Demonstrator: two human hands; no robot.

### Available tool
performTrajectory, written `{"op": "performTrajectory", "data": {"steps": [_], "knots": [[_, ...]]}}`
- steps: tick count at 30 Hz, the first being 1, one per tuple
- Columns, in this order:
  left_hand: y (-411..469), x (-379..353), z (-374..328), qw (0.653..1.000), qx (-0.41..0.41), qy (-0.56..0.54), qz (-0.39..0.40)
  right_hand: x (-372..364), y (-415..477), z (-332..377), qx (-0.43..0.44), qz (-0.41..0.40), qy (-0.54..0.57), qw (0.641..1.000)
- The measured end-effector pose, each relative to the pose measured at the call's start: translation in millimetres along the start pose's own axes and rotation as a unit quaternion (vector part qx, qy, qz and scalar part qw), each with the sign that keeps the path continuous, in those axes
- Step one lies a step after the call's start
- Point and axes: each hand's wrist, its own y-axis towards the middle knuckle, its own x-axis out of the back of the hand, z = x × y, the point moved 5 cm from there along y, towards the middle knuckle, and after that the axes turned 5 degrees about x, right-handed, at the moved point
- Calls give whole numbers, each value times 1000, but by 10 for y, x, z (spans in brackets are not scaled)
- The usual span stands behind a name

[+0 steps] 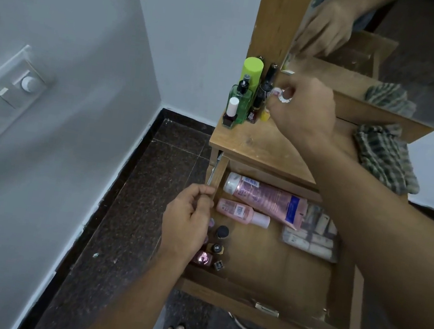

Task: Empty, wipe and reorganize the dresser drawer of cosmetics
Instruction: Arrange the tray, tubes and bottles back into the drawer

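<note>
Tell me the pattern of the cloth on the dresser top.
The cloth is striped in dark and pale bands; head view shows it best.

I see a lime-green can (252,67), a clear green bottle (242,103), a maroon nail polish (229,117) with a white cap, and a pinkish-white small item (280,95). The tube (264,197) is pink with a blue band. The drawer (279,270) is brown wood, and the cloth (384,157) is striped green and grey.

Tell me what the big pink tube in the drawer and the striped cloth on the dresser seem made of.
Pink tube: probably soft plastic, glossy sheen, flat crimped end. Striped cloth: woven fabric, matte, lying in soft crumpled folds.
</note>
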Motion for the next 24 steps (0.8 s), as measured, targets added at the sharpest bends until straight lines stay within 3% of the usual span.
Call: {"op": "performTrajectory", "data": {"steps": [6, 10, 16, 24], "knots": [[16, 3, 14, 1000, -2, -1, 5, 125, -166, 55, 22, -16, 27, 999], [-1, 13, -2, 997, -38, 61, 1, 415, -660, 58, 46, -49, 53, 996], [-56, -35, -152, 976, -116, 184, -10, 106, -1820, -99, -3, 67, 96, 993], [-72, -63, -164, 967, -113, 228, -23, -423, -2321, -222, -63, 124, 120, 983]]}}
